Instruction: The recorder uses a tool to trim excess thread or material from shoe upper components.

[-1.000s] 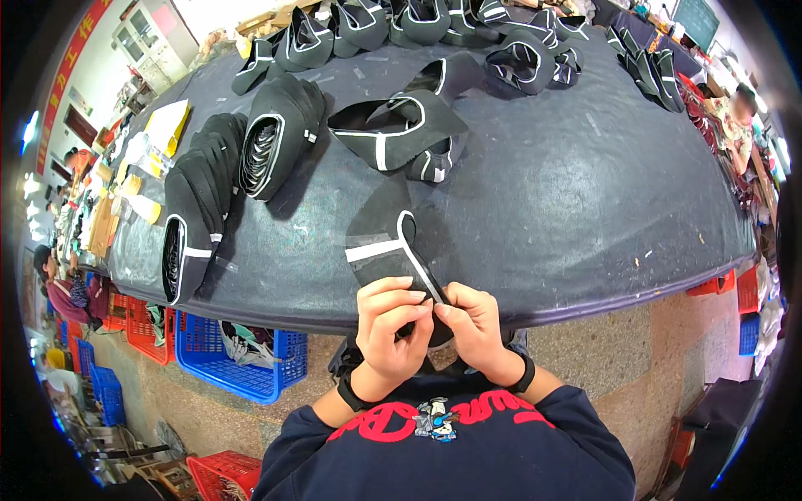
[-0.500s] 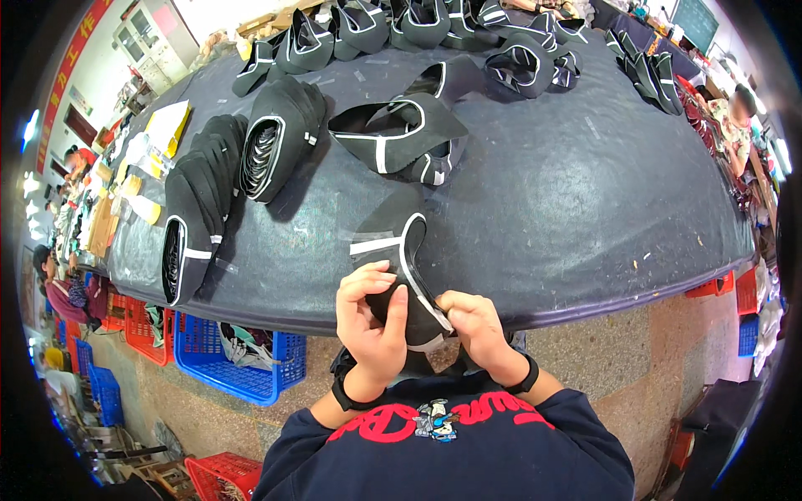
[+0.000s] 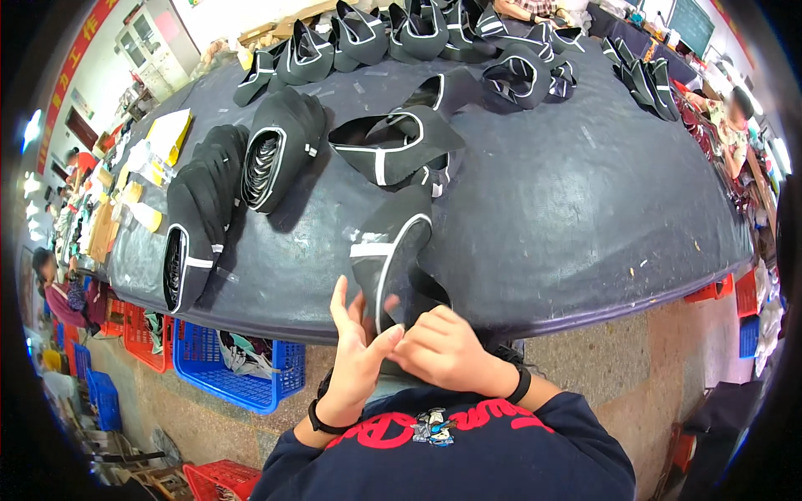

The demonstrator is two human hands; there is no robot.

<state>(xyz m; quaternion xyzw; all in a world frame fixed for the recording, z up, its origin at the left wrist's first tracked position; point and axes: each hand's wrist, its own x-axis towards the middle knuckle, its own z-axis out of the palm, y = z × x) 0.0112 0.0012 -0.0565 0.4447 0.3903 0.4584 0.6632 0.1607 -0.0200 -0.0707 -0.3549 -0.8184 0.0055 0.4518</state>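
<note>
A black shoe upper (image 3: 373, 231) with white edging and a white cross strip lies at the table's near edge, its near end between my hands. My left hand (image 3: 359, 361) is open at its near left side, index finger stretched up and a fingertip showing inside the upper's opening. Curled closed, my right hand (image 3: 443, 355) is at the near end, its fingertips by my left thumb; what they pinch is hidden. Beyond lies another looped black upper (image 3: 380, 167) with white trim.
Two nested stacks of black uppers (image 3: 200, 204) (image 3: 288, 150) lie to the left on the dark-covered table (image 3: 568, 217). More uppers (image 3: 363, 37) line the far side. A blue basket (image 3: 225, 380) is below the left edge. People (image 3: 731, 125) sit around the room.
My left hand has moved down and its fingers have spread. My right hand has shifted left and down from the upper's right edge, and the upper's near part now stands wider.
</note>
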